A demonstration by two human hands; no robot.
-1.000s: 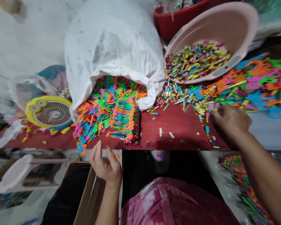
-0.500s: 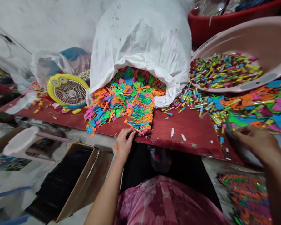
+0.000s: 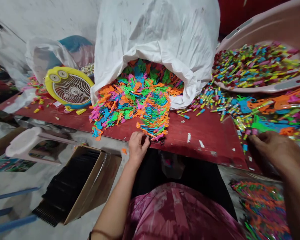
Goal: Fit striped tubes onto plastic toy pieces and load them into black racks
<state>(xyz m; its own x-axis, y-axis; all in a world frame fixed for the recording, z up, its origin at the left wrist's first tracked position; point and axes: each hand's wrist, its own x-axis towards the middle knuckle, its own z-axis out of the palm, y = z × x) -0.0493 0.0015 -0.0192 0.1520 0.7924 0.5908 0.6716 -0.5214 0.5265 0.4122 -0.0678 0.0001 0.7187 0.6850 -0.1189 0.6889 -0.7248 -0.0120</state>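
Note:
In the head view my left hand [image 3: 138,146] is at the table's front edge, thumb and forefinger pinched at the near left corner of a dense row of colourful plastic pieces [image 3: 155,116]. Black loops [image 3: 162,141] show under the row's near end; what the fingertips hold is hidden. The row adjoins a loose heap of similar pieces [image 3: 115,106] spilling from a white sack [image 3: 155,30]. My right hand [image 3: 277,146] is at the right, fingers curled together beside small coloured tubes [image 3: 236,111]. A pink end shows at its fingertips, but I cannot tell whether it is gripped.
A pink basin [image 3: 287,87] of small tubes tilts at the right. A yellow fan [image 3: 72,87] stands left on the red table [image 3: 197,130]. Below are a carton [image 3: 90,186] of black toothed strips, a pink stool [image 3: 25,141] and bagged colourful pieces [image 3: 262,206].
The view has shifted, coming slightly closer to the table. My left hand keeps its pinch at the row's near corner. My right hand stays by the tubes, its fingertips now at a pink end.

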